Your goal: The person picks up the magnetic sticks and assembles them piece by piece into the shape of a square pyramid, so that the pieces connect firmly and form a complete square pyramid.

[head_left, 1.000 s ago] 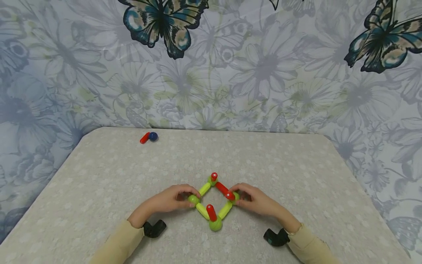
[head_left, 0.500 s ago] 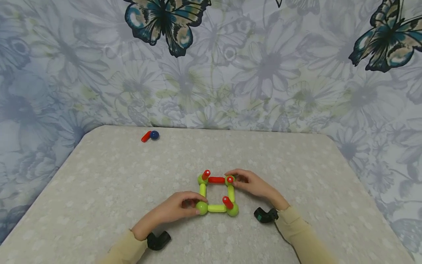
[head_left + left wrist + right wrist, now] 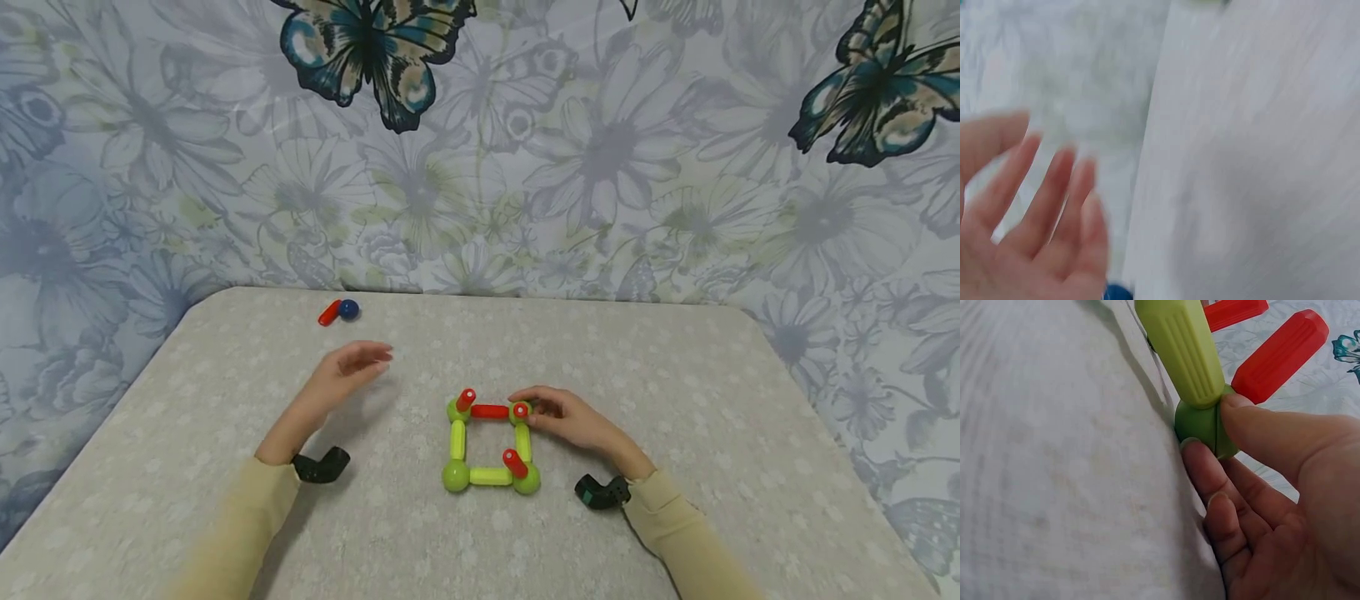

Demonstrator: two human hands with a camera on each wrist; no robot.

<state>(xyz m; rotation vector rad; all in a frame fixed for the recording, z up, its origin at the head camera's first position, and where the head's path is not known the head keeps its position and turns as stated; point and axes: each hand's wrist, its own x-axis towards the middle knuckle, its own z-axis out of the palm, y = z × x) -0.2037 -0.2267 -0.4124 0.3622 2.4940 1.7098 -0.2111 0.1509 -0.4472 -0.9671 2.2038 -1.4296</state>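
Observation:
A square of green balls and rods lies on the table, its near side a yellow-green rod (image 3: 491,477) and its far side a red rod (image 3: 490,412). Shorter-looking red rods stick up from three corners, one at the far left (image 3: 466,400); the near left ball (image 3: 456,476) has none. At the far right corner my right hand (image 3: 573,421) pinches a green ball (image 3: 1200,428) between thumb and fingers. My left hand (image 3: 341,383) is raised over the table left of the square, fingers loosely extended, holding nothing.
Near the table's far left edge, a loose red rod (image 3: 329,313) touches a dark blue ball (image 3: 348,309). A patterned wall covering (image 3: 525,208) rises behind the table. Black devices are strapped to both wrists.
The square has been turned so its sides run straight. My left hand has let go of the near left ball and moved up and left. My right hand keeps its ball.

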